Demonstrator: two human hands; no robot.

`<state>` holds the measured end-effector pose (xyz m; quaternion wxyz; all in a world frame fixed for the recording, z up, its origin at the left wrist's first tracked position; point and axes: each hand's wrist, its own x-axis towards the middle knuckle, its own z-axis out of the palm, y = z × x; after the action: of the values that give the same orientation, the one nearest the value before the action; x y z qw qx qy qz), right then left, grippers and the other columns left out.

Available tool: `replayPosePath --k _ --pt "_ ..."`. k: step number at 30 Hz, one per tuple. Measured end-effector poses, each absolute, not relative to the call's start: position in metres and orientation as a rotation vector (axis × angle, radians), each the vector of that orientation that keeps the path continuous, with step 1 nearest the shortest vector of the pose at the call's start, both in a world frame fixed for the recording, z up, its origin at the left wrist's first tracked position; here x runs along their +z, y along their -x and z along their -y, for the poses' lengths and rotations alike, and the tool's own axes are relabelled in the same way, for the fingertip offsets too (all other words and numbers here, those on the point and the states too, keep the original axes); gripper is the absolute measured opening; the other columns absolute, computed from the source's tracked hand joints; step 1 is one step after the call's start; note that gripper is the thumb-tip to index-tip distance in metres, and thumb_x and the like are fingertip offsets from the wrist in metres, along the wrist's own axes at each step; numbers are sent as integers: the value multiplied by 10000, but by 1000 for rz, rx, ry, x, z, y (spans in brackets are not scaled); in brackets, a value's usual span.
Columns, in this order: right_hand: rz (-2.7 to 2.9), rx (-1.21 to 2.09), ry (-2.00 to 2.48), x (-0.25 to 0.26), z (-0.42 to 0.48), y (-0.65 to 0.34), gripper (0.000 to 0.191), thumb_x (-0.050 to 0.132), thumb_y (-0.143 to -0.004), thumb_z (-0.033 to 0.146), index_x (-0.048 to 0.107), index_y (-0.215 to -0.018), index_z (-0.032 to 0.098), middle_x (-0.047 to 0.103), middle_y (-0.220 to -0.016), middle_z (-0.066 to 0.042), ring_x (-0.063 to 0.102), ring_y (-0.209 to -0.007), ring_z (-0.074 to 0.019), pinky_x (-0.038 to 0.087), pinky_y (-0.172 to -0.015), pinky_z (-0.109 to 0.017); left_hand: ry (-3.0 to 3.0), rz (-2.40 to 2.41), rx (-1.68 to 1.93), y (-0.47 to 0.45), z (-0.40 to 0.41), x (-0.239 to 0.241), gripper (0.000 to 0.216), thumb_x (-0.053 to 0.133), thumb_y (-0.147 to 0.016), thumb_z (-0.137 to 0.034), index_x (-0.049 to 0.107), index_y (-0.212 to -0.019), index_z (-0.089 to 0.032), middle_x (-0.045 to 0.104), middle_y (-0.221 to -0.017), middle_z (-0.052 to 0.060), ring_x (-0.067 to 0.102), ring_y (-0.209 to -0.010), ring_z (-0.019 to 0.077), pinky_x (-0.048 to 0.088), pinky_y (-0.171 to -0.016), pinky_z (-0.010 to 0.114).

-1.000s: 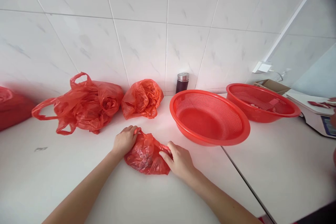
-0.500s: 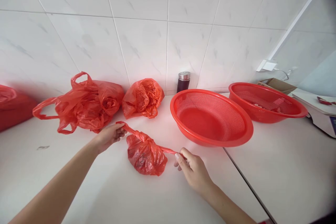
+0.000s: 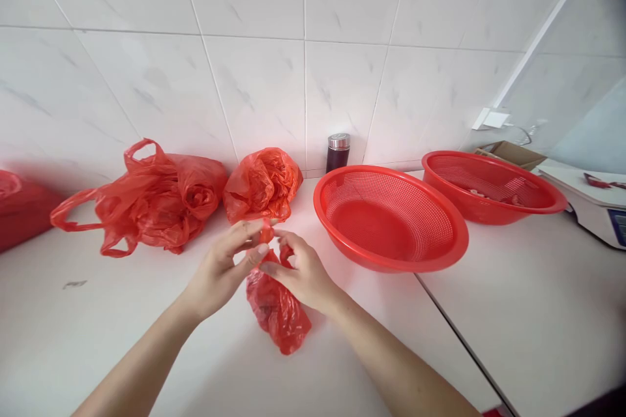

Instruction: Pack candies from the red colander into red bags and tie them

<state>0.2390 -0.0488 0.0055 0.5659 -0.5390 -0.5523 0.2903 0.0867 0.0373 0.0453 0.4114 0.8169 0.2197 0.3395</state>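
Note:
A small red plastic bag (image 3: pixel 278 313) with something darker inside sits on the white table, below both hands. My left hand (image 3: pixel 227 267) pinches one of its handles, thumb and fingers closed at the bag's neck. From the right, my right hand (image 3: pixel 303 273) closes on the other handle, its fingertips almost meeting the left ones. A loop of red plastic stands up between the fingers. The hands partly cover the bag's neck, so the knot there is hard to make out.
Behind lie a crumpled red bag (image 3: pixel 264 182) and a heap of red bags (image 3: pixel 161 195). On the right stand a red colander (image 3: pixel 391 221) and another colander (image 3: pixel 489 202) with small pieces inside. A dark flask (image 3: pixel 337 153) and a scale (image 3: pixel 596 199) stand farther back.
Both hands came together from either side, bringing the stretched handles to the middle above the bag. The bag turned and its neck lifted slightly.

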Motion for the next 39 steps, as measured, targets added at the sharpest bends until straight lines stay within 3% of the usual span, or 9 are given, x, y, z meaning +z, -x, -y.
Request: replayPosePath --k 4,9,12,16,22,28,33,36,39 --pt "1214 823 1067 21 37 -229 273 591 -867 347 401 -721 216 446 -679 63 428 -623 -104 397 -616 -240 -1981 -333 1086 -88 -32 45 371 702 -835 -343 524 -1160 -325 546 -1103 30 535 -1067 206 436 -991 392" --pt "1020 863 984 28 42 -232 298 566 -858 281 315 -708 223 438 -649 70 389 -560 -86 354 -550 -214 -1804 -480 725 -93 -18 7 776 833 -680 -342 312 -1254 -330 501 -1313 82 574 -1121 246 506 -909 381" --pt "912 862 936 37 48 -238 302 559 -866 275 306 -708 224 497 -649 63 373 -518 -74 294 -482 -194 -1851 -686 489 -94 -1 -13 574 765 -738 -341 428 -1197 -265 650 -1089 45 633 -906 215 514 -810 344" --pt "888 903 804 61 56 -243 311 559 -865 252 284 -720 226 540 -664 64 310 -469 -53 240 -456 -192 -1946 -676 228 -84 5 -9 274 734 -738 -400 576 -794 -183 626 -734 -6 550 -674 162 456 -625 264" --pt "1070 1087 889 84 63 -235 298 560 -875 256 313 -714 219 474 -667 74 347 -493 -54 309 -487 -193 -2081 -667 350 -76 -3 34 369 741 -693 -455 638 -963 -226 665 -932 32 592 -846 220 484 -753 296" --pt "1169 1009 1076 89 59 -229 284 522 -887 250 304 -707 226 500 -657 68 355 -491 -70 286 -452 -197 -1882 -693 308 -105 16 24 343 535 -871 -446 495 -645 -192 508 -605 -20 444 -564 124 375 -522 242" --pt "1376 1010 1145 92 58 -234 297 553 -882 258 337 -683 214 472 -636 62 518 -627 -104 399 -575 -220 -1902 -732 202 -108 19 16 246 617 -824 -417 557 -759 -187 600 -701 2 548 -635 163 440 -567 271" --pt "1411 987 1143 94 56 -238 229 608 -867 350 437 -779 224 564 -789 38 553 -684 -121 450 -618 -250 -1834 -642 232 -103 15 20 278 638 -826 -444 635 -939 -190 690 -897 50 640 -838 228 520 -736 320" --pt "1282 881 1094 90 57 -245 326 651 -853 376 511 -1136 297 562 -1242 -22 588 -1020 -165 492 -835 -314 -1724 -600 332 -97 8 24 357 512 -917 -507 652 -1082 -223 699 -1072 57 628 -1037 241 491 -935 347"
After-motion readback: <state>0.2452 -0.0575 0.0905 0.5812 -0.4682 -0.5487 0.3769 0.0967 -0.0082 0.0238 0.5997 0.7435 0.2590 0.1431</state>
